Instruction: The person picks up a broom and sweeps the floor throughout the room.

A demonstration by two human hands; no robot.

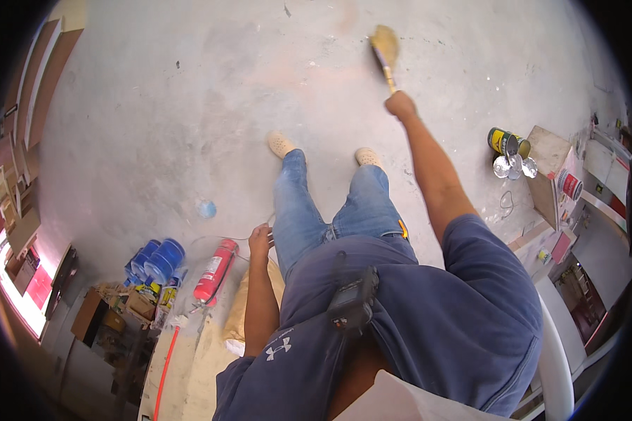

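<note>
My right hand (401, 105), stretched far forward, is closed round the handle of a short hand broom (385, 48). The broom's yellowish bristle head points away from me over the grey floor (225, 84). Low beside my left thigh is my left hand (260, 240), its fingers curled together. Something thin and pale shows at its fingertips, too small to name. A thin cord runs on the floor close to that hand.
A red fire extinguisher (215, 271) lies at my left, with blue containers (163, 260) beyond it. Cans (503, 141) and silvery lids (515, 167) stand at the right by a wooden box (543, 165). A blue disc (207, 209) lies on the floor. Brown panels (45, 84) line the far left.
</note>
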